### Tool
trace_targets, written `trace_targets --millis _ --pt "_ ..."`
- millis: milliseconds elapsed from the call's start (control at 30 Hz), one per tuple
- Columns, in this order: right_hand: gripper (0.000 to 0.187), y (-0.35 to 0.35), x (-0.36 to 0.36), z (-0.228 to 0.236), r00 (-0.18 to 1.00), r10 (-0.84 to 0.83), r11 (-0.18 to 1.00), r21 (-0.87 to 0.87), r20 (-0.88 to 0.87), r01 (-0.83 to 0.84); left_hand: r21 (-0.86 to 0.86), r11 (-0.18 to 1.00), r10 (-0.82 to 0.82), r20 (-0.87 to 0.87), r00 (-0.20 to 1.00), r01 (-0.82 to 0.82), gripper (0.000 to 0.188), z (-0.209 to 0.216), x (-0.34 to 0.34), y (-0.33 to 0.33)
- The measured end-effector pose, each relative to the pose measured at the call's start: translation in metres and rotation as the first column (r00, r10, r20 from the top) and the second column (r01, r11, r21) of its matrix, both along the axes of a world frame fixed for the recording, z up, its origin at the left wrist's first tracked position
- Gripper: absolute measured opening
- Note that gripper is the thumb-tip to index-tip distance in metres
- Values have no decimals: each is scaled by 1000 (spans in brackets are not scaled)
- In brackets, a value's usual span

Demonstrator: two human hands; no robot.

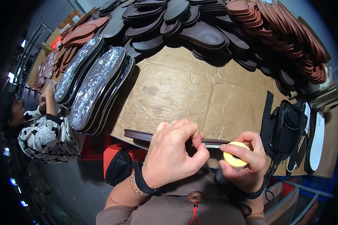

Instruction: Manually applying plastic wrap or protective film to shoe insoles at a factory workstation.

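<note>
My right hand (248, 161) grips a roll of pale yellow tape (234, 154), with the thumb across its upper side. From the roll a short pale strip (213, 146) runs left to the fingertips of my left hand (174, 152), which look pinched on its end. Along the near edge of the bench lies a dark brown shoe sole (137, 135), seen edge-on. It passes behind my left hand, so its middle is hidden; its edge shows again towards the tape roll.
Cardboard (172, 93) covers the bench. Dark soles (202, 35) pile up at the back, reddish-brown soles (285, 37) at the back right. Plastic-wrapped soles (99, 90) stack at left. A black pouch (289, 116) and white sole (317, 140) lie right. A person (45, 127) works far left.
</note>
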State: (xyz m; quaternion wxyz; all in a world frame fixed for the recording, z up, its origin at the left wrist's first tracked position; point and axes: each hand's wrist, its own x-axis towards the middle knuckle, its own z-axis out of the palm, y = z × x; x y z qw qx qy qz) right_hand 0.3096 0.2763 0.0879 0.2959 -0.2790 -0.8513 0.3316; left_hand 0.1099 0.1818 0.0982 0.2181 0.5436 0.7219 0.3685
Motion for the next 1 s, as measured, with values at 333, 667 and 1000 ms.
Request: trace_targets --millis 333,667,1000 --pt "43 -1 -1 -2 1000 -13 1000 -1 12 13 2 1000 6 -15 1000 -6 14 1 1 2" --pt "41 -2 -5 3 998 -40 999 31 55 38 -17 1000 -16 -59 998 15 14 2 -1 1" --pt "38 -3 -5 5 996 -61 998 12 65 60 22 997 -73 272 959 70 16 2 -18 -2"
